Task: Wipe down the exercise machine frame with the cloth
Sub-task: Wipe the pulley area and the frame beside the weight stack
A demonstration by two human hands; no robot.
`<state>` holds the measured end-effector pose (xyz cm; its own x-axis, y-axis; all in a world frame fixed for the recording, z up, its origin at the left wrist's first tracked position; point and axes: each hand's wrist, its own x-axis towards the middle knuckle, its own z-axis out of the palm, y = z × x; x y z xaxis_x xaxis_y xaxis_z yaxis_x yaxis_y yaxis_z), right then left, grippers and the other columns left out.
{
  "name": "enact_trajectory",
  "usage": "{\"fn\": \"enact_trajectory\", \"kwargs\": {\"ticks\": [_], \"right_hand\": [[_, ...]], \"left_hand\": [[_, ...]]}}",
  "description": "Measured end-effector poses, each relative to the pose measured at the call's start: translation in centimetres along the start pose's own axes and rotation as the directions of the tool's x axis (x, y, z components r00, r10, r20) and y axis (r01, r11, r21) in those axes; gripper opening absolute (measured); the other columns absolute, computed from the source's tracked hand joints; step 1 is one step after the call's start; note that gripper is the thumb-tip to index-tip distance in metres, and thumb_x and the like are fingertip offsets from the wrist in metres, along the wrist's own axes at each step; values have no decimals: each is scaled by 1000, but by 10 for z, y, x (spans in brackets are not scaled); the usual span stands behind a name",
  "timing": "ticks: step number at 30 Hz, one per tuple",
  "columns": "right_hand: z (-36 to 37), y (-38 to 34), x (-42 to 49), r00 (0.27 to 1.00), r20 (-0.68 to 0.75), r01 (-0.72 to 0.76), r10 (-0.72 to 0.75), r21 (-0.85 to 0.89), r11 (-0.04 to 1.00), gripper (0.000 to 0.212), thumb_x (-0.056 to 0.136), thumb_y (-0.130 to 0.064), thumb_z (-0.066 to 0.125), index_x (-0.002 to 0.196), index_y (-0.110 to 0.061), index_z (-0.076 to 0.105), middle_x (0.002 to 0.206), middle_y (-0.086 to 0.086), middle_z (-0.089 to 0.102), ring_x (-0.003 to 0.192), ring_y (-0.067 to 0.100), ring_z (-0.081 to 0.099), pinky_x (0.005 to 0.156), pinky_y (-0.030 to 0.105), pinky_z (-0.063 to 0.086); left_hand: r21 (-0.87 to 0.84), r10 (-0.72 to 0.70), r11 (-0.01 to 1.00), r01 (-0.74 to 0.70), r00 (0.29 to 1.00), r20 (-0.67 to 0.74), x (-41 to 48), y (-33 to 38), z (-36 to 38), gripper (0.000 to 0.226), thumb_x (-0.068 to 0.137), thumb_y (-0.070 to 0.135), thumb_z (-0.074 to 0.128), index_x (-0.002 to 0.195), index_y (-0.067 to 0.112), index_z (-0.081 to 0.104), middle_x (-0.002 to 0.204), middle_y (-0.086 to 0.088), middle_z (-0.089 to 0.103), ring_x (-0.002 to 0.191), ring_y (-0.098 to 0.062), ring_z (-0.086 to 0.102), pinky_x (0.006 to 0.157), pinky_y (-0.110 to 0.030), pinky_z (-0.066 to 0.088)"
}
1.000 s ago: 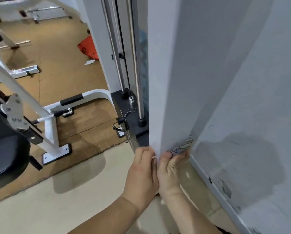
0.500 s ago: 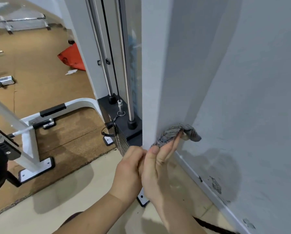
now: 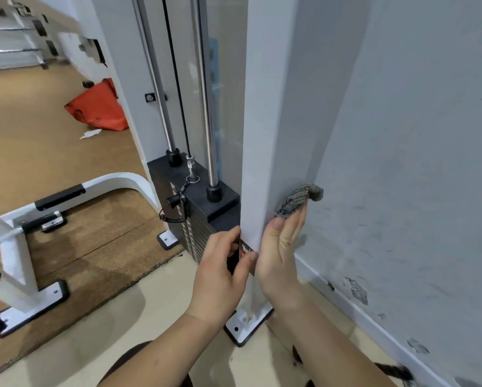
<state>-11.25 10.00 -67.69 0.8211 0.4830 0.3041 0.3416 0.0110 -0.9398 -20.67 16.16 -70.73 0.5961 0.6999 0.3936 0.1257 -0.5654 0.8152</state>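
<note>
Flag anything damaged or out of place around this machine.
The wall paint is chipped and scuffed low down on the right. An orange bag lies slumped on the floor beyond the frame post, with a white scrap beside it.

Scuffed pale wall point(image 3: 415, 191) at right, beige tiled floor point(image 3: 94, 331), brown matting point(image 3: 38, 152) beyond (an orange bag point(image 3: 100, 110) lies there)

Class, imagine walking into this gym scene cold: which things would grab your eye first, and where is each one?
The tall white upright post fills the centre, the right hand pressing a grey patterned cloth against its wall-side face while the left hand grips its near edge. Left of it sits the black weight stack, and an orange bag lies on the floor beyond.
</note>
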Motion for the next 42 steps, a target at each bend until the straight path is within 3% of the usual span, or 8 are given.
{"fn": "enact_trajectory", "kwargs": {"ticks": [5, 10, 15, 18, 24, 30, 36, 42], "right_hand": [[2, 30, -25, 963, 104, -236, 247, -110, 966, 72, 89, -76, 14, 145, -47, -21, 154, -33, -24, 149, -11, -18, 127, 28, -4], [3, 15, -13, 999, 42, -23, 26, -67, 998, 57, 100, -67, 15, 139, -69, -26, 164, -30, -22, 152, -12, -6, 124, 22, 6], [14, 75, -28, 946, 9, -322, 323, -61, 945, 111, 76, -96, 9, 161, -29, -15, 171, -9, -10, 157, 2, -6, 130, 40, 6], [19, 95, -27, 923, -9, -384, 384, 13, 923, 110, 79, -93, 17, 163, -27, -9, 173, 1, 3, 159, 16, 7, 129, 47, 13], [17, 95, -51, 964, 80, -255, 253, 14, 967, 68, 98, -57, 18, 153, -39, -16, 161, -28, -21, 147, -20, -11, 113, -1, 0], [14, 154, -68, 841, 178, -502, 511, -99, 859, 68, 109, -53, 13, 162, -19, -14, 173, 5, -12, 158, 14, -3, 97, -7, -15], [21, 152, -45, 931, 21, -363, 363, 135, 922, 82, 91, -75, 21, 161, -40, -4, 171, -13, -1, 156, 4, 14, 127, 28, 17], [35, 210, -86, 767, 71, -639, 638, 177, 748, 94, 87, -73, 27, 165, -26, 2, 172, -8, 4, 158, 8, 5, 125, 25, 6]], "left_hand": [[-30, 3, 1000, -3, 1000, 18, -18, -24, 14, 52, 92, 8, 70, 140, 22, 56, 114, 9, 58, 107, -10, 61, 93, -25, 51], [-78, 4, 997, -8, 998, -55, -15, -35, 26, 41, 93, -1, 65, 127, 20, 61, 113, 14, 57, 110, -12, 62, 94, -28, 52], [-54, -1, 999, -4, 996, -89, -24, -56, 46, 32, 96, 3, 64, 125, 16, 61, 112, 9, 57, 108, -12, 61, 92, -34, 53], [-1, 53, 999, -53, 997, -47, -32, -72, 50, 42, 98, 14, 65, 139, 11, 56, 111, 5, 56, 106, -12, 59, 91, -25, 50], [16, 69, 997, -69, 998, -8, -51, -94, 60, 66, 93, 4, 70, 153, 9, 43, 113, -2, 57, 106, -12, 57, 90, -20, 47], [34, -89, 995, 89, 996, 9, -59, -106, 76, 46, 96, 2, 65, 139, 17, 56, 112, 5, 55, 106, -2, 57, 89, -10, 44], [89, -166, 984, 157, 981, 101, -63, -127, 84, 42, 105, 23, 52, 132, 54, 43, 117, 27, 50, 109, -2, 59, 92, -23, 49], [110, -220, 971, 211, 972, 78, -71, -142, 92, 37, 107, 27, 50, 142, 34, 44, 117, 17, 52, 109, -3, 58, 91, -29, 50]]}}
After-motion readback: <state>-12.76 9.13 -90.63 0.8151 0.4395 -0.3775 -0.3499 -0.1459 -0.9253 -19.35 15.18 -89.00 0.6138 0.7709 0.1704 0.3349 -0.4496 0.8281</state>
